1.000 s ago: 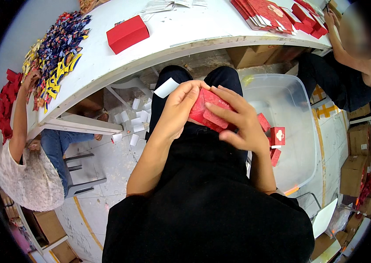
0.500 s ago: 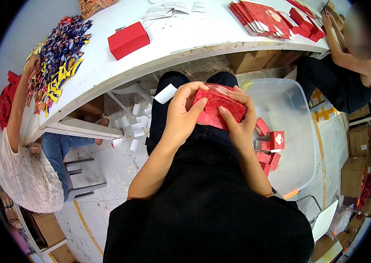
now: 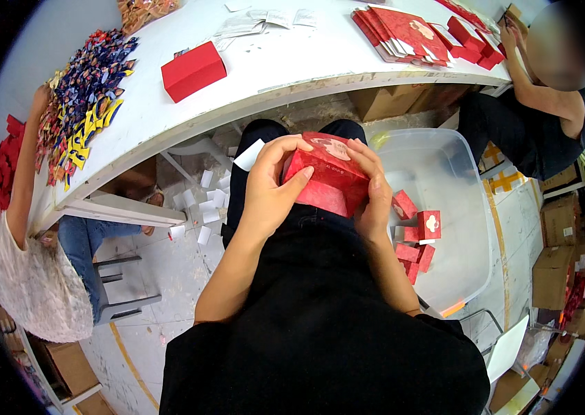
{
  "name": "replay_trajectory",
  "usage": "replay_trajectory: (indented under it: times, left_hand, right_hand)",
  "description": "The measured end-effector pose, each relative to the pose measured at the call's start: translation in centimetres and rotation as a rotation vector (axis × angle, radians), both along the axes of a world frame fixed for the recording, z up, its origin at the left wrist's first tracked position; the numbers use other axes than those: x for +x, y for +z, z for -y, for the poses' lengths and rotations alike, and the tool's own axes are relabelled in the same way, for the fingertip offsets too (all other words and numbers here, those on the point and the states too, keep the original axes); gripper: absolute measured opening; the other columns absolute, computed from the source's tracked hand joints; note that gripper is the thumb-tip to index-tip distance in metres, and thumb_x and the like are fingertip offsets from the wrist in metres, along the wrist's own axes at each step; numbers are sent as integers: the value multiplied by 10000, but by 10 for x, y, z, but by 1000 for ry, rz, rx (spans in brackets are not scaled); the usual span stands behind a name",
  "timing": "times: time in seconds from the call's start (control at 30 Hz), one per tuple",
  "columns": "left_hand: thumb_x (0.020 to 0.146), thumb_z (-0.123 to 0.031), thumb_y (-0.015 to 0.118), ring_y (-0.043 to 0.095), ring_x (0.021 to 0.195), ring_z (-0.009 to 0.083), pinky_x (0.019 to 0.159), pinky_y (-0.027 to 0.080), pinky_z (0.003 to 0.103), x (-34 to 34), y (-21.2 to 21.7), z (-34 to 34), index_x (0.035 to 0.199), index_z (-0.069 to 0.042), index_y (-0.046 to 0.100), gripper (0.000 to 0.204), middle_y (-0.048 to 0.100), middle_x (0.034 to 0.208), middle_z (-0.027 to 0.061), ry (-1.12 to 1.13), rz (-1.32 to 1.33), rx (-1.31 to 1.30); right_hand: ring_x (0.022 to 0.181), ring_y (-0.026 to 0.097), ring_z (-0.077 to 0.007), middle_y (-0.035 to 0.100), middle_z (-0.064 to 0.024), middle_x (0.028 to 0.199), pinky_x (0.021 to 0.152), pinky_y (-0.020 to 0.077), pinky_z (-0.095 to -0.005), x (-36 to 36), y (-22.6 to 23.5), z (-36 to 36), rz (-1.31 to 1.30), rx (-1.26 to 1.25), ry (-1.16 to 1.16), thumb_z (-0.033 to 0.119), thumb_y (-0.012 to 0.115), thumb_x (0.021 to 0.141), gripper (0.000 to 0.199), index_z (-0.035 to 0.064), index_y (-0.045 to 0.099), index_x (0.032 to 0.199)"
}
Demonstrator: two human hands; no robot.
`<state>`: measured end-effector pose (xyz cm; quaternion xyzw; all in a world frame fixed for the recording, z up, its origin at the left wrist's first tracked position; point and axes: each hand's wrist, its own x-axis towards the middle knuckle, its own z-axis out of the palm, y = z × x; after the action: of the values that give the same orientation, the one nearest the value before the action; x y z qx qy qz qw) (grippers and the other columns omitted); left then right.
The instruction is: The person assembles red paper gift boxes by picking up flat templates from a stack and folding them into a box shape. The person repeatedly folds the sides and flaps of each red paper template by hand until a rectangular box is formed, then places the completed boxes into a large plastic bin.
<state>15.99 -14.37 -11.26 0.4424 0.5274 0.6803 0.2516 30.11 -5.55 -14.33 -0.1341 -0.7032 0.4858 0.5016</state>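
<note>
One red patterned box (image 3: pixel 332 173) sits between the left hand (image 3: pixel 273 185) and the right hand (image 3: pixel 374 197), above the near side of the lap. The left thumb presses on the box's left part while the other left fingers curl close together over its far left edge, pinching it. The right fingers lie side by side, bent around the right edge; how the right thumb sits I cannot tell. A pale motif shows on the box's upper face.

One clear plastic tub (image 3: pixel 468 200) stands on the floor to the right. At least six small red boxes (image 3: pixel 429 226) lie jumbled in its left part, one showing a white motif; others may be hidden behind the right hand.

One white table (image 3: pixel 251 66) runs across the far side. It bears one larger plain red box (image 3: pixel 193 71), a stack of several flat red pieces (image 3: pixel 406 34) farther right, and at least three red boxes (image 3: pixel 465 33) beside that stack. At its left lies a heap of small wrapped packets (image 3: pixel 92 90), too many to count. Two other people sit nearby, one left, one right. Several white slips (image 3: pixel 209 206) are scattered on the floor, left of the legs.
</note>
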Motion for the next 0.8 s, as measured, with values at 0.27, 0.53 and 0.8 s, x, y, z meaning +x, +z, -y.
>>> replay_trajectory:
  times: [0.27,0.53,0.8]
  left_hand:
    - [921,-92,434,467,1124,169,933,385,292,-10,7,9,1041,-23,563,189,419,1291,107,-102,239,-63]
    - [903,-109,460,441,1132,216,959,327,332,-22,26,15,972,-54,629,190,467,1185,113,-278,-239,74]
    - [550,-370,826,393,1188,292,949,384,405,4,31,17,1349,-95,259,1018,319,1309,158,-59,-299,-30]
  right_hand:
    - [1259,316,-300,395,-173,1313,1046,206,-408,5,-4,-10,48,62,92,444,287,925,560,16,503,1215]
    - [1132,483,-210,500,-140,1231,953,380,-343,35,-5,-44,192,-667,358,130,672,761,575,-36,413,1247]
    - [1080,520,-184,562,-83,1142,906,425,-339,60,5,-29,-35,-410,280,25,806,568,705,11,471,1188]
